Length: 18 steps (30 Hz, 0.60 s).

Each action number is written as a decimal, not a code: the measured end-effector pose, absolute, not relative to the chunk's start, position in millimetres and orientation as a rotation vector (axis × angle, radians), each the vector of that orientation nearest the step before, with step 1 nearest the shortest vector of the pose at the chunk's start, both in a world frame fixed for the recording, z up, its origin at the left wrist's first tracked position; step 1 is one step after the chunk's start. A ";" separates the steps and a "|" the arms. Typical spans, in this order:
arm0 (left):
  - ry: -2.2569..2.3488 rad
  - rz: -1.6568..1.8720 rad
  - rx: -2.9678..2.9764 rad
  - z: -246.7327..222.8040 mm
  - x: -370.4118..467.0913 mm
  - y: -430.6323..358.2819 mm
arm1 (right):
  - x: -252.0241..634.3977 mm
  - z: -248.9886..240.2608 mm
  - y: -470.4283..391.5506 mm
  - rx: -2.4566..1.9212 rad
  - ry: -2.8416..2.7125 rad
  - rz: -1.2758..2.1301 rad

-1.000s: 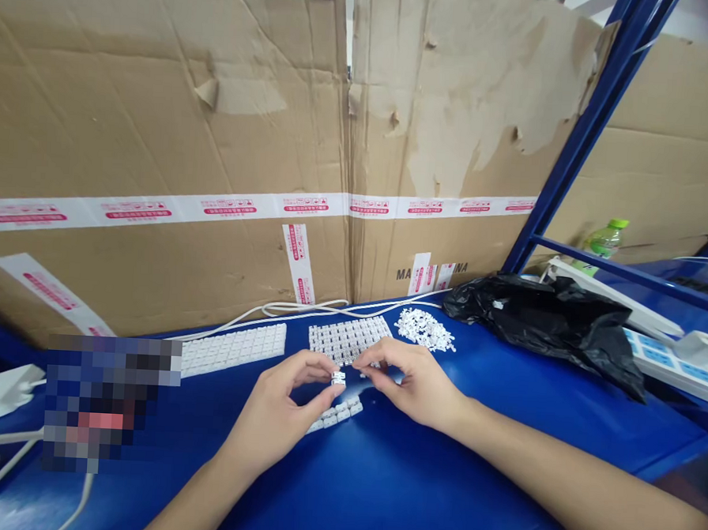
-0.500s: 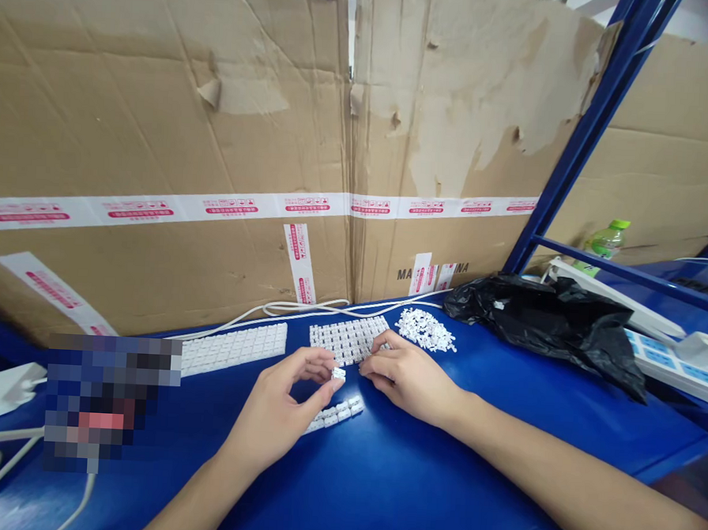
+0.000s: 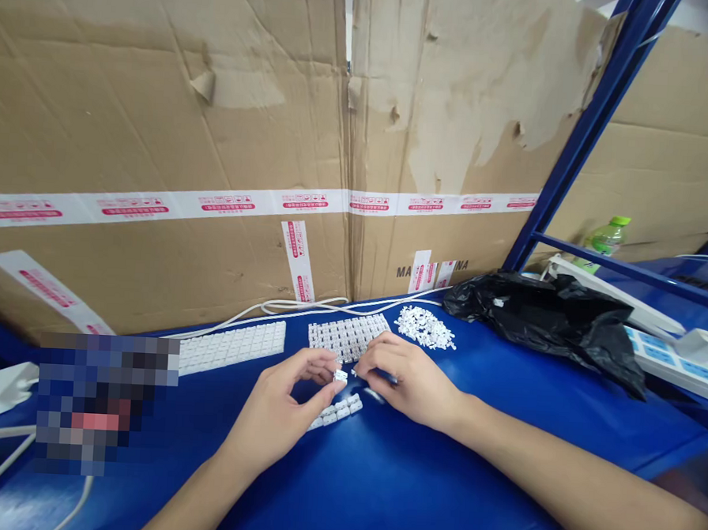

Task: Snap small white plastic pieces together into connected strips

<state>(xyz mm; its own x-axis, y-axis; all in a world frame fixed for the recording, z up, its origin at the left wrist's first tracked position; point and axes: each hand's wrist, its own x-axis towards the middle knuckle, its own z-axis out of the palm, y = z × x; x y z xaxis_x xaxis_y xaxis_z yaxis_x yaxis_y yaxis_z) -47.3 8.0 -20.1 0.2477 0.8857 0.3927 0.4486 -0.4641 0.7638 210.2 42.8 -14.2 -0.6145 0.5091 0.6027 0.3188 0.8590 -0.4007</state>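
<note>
Legibly "MA… INA" [image 3: 403,272] on cardboard [image 3: 444,127], left fingers [image 3: 322,398] around block [image 3: 340,376], right fingers [image 3: 377,359], grip unclear

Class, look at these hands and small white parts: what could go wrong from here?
The left hand pinches a white block, which might slip. The right hand, close to the grid, could disturb its rows. The pile lies loose on the table; a bump might scatter it.
</note>
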 end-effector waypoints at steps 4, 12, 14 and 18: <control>1.175 1.136 1.988 -18.3 -45.6 6.6 | 206.6 -11.0 34.0 -0.571 -2.130 0.473; 1.098 1.135 1.936 -13.6 -41.2 2.6 | 200.9 -7.8 29.0 -0.483 -2.145 0.477; 1.083 1.145 1.908 -14.7 -40.3 2.9 | 200.6 -7.0 28.8 -0.486 -2.144 0.482; 1.068 1.150 1.839 -16.9 -39.4 3.0 | 200.1 -7.0 27.1 -0.512 -2.122 0.489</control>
<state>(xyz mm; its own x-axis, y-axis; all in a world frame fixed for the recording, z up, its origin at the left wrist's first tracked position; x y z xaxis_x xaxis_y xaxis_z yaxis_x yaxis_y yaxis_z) -39.4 3.0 -16.9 0.2632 0.9027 0.3403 0.2724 -0.4079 0.8714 200.1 27.1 -7.0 -0.5332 0.5231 0.6649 0.1797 0.8380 -0.5152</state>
